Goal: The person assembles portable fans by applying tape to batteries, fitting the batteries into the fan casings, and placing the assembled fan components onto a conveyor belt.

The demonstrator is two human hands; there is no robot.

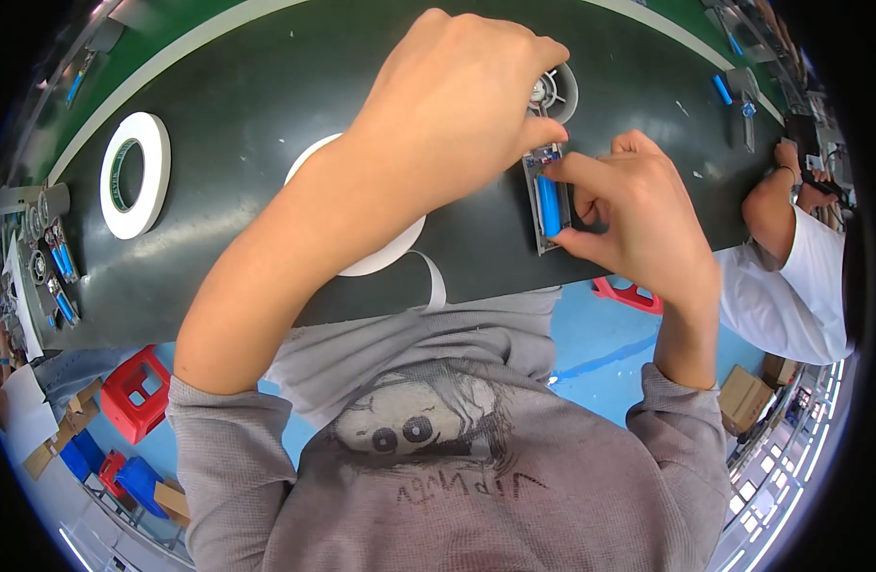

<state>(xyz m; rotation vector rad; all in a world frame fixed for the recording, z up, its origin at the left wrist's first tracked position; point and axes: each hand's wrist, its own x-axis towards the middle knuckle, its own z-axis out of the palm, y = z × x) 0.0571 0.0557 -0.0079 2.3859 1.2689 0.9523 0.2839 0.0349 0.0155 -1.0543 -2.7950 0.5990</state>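
Observation:
An opened small handheld fan [568,93], with a grey round head and a narrow handle tray, lies on the dark table right of the middle. My left hand [457,105] reaches over its head, thumb and forefinger closed around the parts there; the palm hides some of them. In the handle sits a blue cylindrical battery [549,206], below a small circuit board [543,155]. Forefinger and thumb of my right hand [633,195] pinch the battery near its two ends.
A roll of white tape [154,176] lies at the left. Beneath my left forearm is another white roll [400,250], its loose strip [437,283] hanging at the table's front edge. At the right, a co-worker's arm [773,205] is near another fan [748,112] and a blue battery [722,91].

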